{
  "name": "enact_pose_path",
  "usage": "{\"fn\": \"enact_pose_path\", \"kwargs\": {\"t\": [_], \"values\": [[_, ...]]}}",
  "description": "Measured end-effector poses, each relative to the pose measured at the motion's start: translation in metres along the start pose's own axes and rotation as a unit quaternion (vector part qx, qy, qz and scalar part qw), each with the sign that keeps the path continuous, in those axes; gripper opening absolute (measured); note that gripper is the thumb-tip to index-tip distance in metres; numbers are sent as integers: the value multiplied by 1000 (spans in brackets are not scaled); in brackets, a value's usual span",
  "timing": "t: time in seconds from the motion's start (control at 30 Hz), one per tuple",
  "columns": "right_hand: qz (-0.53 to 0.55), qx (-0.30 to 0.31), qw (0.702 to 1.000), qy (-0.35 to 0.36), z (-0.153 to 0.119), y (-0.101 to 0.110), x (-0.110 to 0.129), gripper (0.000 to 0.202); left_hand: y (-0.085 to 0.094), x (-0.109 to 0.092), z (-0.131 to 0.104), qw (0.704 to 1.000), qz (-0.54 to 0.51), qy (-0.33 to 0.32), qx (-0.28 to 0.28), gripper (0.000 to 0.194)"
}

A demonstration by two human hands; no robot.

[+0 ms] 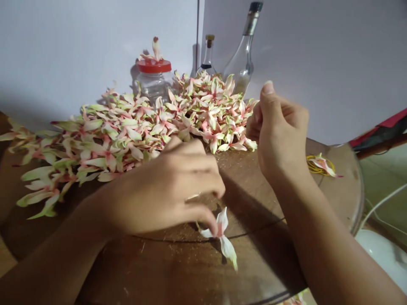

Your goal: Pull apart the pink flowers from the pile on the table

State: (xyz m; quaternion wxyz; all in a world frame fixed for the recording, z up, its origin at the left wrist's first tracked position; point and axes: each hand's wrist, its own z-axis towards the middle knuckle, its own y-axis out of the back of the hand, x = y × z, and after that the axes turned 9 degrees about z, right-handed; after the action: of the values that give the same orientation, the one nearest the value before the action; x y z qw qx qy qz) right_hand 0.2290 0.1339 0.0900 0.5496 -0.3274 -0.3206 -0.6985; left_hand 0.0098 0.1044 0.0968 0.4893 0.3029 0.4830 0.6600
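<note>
My left hand [168, 190] is over the front of the round wooden table, fingers bent and a gap between thumb and index finger. Its thumb tip overlaps the pink centre of a single white-and-pink flower [227, 248]; whether it presses on the flower or only hovers there I cannot tell. My right hand [281, 127] is raised at the right of the flower heap, closed with the thumb pointing up. Whatever its curled fingers hold, if anything, is hidden. Behind both hands spreads a large heap of white, pink and green flowers [127, 131].
A clear jar with a red lid [154, 66] stands behind the heap, petals on its top. Beside it are a small corked bottle [208, 55] and a tall leaning glass bottle [241, 59]. Yellow rubber bands [313, 167] lie at the right under a flower.
</note>
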Motion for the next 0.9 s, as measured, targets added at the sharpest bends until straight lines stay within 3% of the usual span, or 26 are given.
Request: {"fn": "enact_pose_path", "kwargs": {"t": [0.07, 0.13, 0.23, 0.33, 0.4, 0.53, 0.63, 0.77, 0.9], "values": [[16, -54, 998, 18, -3, -4, 1, 58, -6, -14, 1, 997, 22, -34, 73, 18], [16, -72, 997, 17, -4, -6, 3, 58, -12, -18, 2, 992, 32, -46, 110, 17], [13, -69, 997, 11, -3, -4, 4, 55, -14, -6, 2, 998, 19, -20, 57, 14], [-8, -16, 1000, -8, -3, -1, 5, 54, -15, 10, 2, 998, 37, 40, -30, 20], [-35, 20, 999, -13, -4, 0, 6, 55, -20, 13, 3, 997, 46, 62, -26, 22], [-81, 47, 996, 6, -6, -5, 8, 59, -34, 7, 8, 997, 10, 72, 40, 5], [-83, 59, 995, 11, -6, -6, 9, 59, -39, 5, 12, 995, -25, 97, 29, 11], [-63, 59, 996, 3, -6, -4, 11, 56, -33, 8, 13, 983, -65, 163, -53, 9], [-50, 95, 994, 6, -10, -5, 20, 51, -25, 11, 11, 928, -107, 261, -245, 10]]}}
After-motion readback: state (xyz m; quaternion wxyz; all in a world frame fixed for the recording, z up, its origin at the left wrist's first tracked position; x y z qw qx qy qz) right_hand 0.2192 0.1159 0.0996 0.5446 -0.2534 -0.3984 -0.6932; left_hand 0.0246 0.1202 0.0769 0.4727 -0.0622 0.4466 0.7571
